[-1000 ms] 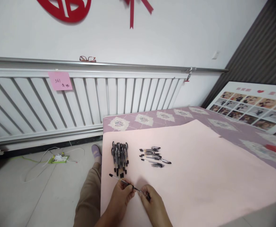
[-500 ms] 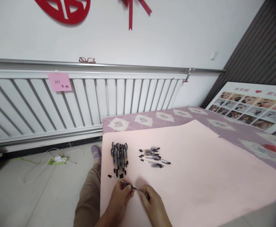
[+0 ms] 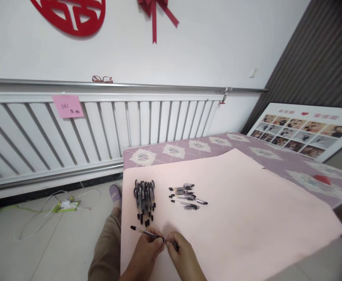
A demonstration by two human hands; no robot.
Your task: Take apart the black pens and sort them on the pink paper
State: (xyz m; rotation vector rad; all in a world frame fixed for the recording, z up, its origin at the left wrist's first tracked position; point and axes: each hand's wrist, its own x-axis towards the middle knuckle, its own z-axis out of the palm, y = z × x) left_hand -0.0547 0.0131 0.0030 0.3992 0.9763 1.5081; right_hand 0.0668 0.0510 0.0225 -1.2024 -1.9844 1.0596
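A pen [image 3: 143,231] with a black end and a clear barrel is pinched in my left hand [image 3: 147,249], pointing up and to the left. My right hand [image 3: 181,249] is closed just beside it, fingers wrapped on a small dark pen cap [image 3: 176,245], partly hidden by the fingers. The two hands nearly meet at the pen's tip. Beyond my left hand lies a dense pile of black pens [image 3: 144,201]. To its right rests a looser group of pens and caps [image 3: 186,197] on the pink sheet [image 3: 232,218].
The sheet covers a bed or table with a purple patterned cloth [image 3: 185,150]. Behind it stands a white radiator [image 3: 147,121] with a pink note [image 3: 68,107] and eyeglasses [image 3: 102,79] above. A photo board [image 3: 302,130] leans at the right. A power strip [image 3: 66,206] with cables lies on the floor.
My hands have come closer together, so the thin pen tip that showed between them is now mostly hidden. The camera view has shifted slightly.
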